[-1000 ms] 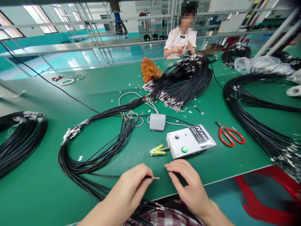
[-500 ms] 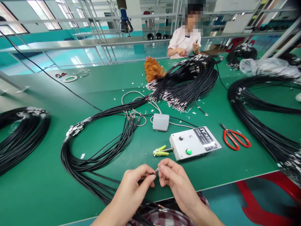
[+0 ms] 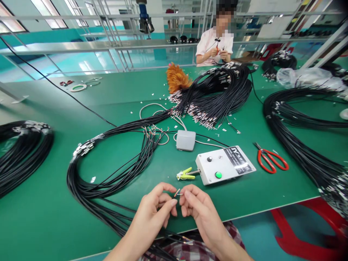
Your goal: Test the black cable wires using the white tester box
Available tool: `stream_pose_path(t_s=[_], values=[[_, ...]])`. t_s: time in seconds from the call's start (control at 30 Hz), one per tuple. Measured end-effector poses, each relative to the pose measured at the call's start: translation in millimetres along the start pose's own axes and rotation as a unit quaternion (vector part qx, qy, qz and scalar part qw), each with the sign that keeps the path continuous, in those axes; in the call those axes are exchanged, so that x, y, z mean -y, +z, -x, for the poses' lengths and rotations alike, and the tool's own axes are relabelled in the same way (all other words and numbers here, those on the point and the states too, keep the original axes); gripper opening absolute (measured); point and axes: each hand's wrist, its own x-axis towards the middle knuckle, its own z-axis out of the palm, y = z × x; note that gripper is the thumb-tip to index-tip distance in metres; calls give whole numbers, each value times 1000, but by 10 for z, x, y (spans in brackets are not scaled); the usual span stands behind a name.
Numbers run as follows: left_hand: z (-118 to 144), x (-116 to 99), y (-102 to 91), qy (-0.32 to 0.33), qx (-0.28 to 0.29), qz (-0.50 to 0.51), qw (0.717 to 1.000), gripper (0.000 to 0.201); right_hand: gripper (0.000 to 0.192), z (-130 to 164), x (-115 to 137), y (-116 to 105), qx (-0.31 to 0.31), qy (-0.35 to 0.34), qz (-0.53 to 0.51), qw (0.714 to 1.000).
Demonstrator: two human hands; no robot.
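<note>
Where the green bench (image 3: 49, 217) nears us, our left hand (image 3: 152, 214) and right hand (image 3: 198, 210) pinch the stripped cable end (image 3: 177, 192) between fingertips. Listed just beyond: white test box (image 3: 225, 165), yellow-green clip (image 3: 185, 174)

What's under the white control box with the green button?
The white control box rests flat on the green table. A yellow-green clip pokes out beside it; anything beneath is hidden.

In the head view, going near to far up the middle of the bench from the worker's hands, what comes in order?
Left hand and right hand pinching a cable end → yellow-green clip → grey pedal → orange duster → seated co-worker.
</note>
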Motion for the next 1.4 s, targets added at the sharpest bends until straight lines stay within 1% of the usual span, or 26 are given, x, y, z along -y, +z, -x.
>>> stream_pose_path(t_s=[0.2,0.3,0.43,0.5,0.57,0.63,0.7,0.73,0.77,0.8,0.87,0.9,0.93,0.97,1.0,1.03,1.07,1.1,1.17,1.2,1.27,1.3,1.33,1.37,1.4], values=[[-10,21,-7,1,3,12,1000,33,38,-42,-21,36,-9,-16,44,999],[2,-13,-20,1,12,22,1000,34,37,-50,-2,60,-4,-18,80,997],[-3,-85,4,37,11,18,999,27,39,-58,36,72,-9,-32,123,992],[-23,-74,33,45,-11,38,998,27,41,-57,42,61,-12,-37,150,988],[-46,-19,63,37,-51,66,996,31,39,-51,38,41,-13,-44,188,981],[-60,56,84,21,-89,72,993,33,35,-43,33,15,-8,-55,226,973],[-59,120,89,15,-103,41,994,30,28,-37,40,-11,3,-67,267,961],[-53,141,87,26,-104,8,994,28,25,-35,50,-23,8,-75,291,954],[-45,153,83,52,-103,-37,993,26,22,-35,63,-35,12,-89,318,944],[-36,159,77,90,-98,-87,987,25,19,-34,80,-49,14,-109,349,931],[-24,159,65,175,-86,-180,964,22,15,-32,115,-84,17,-164,410,897],[-23,157,60,205,-78,-210,953,22,15,-30,132,-107,18,-192,435,879],[-28,156,56,216,-71,-224,948,22,14,-26,146,-133,18,-213,457,863],[-37,157,52,207,-68,-224,950,22,15,-22,157,-162,19,-228,476,849],[-50,158,48,183,-69,-211,958,23,15,-17,166,-190,21,-239,494,836],[-66,158,45,151,-69,-190,968,24,13,-14,172,-214,22,-252,515,819],[-83,157,42,116,-68,-164,977,27,9,-11,177,-232,20,-270,542,795],[-99,153,40,86,-64,-139,984,29,7,-11,181,-241,16,-293,573,765],[-123,135,36,56,-52,-106,991,32,18,-18,191,-228,9,-347,638,687],[-131,123,33,57,-47,-105,992,32,17,-26,199,-210,11,-374,665,646],[-138,95,24,83,-44,-138,986,30,5,-48,232,-169,32,-415,704,575],[-138,81,16,107,-44,-165,979,28,13,-61,261,-155,46,-430,715,549],[-138,67,7,133,-48,-194,971,27,19,-75,301,-148,57,-441,722,530],[-139,54,-5,157,-56,-218,961,25,21,-91,352,-150,62,-448,726,518],[-142,41,-17,173,-67,-236,954,23,19,-111,411,-160,58,-450,728,513]])
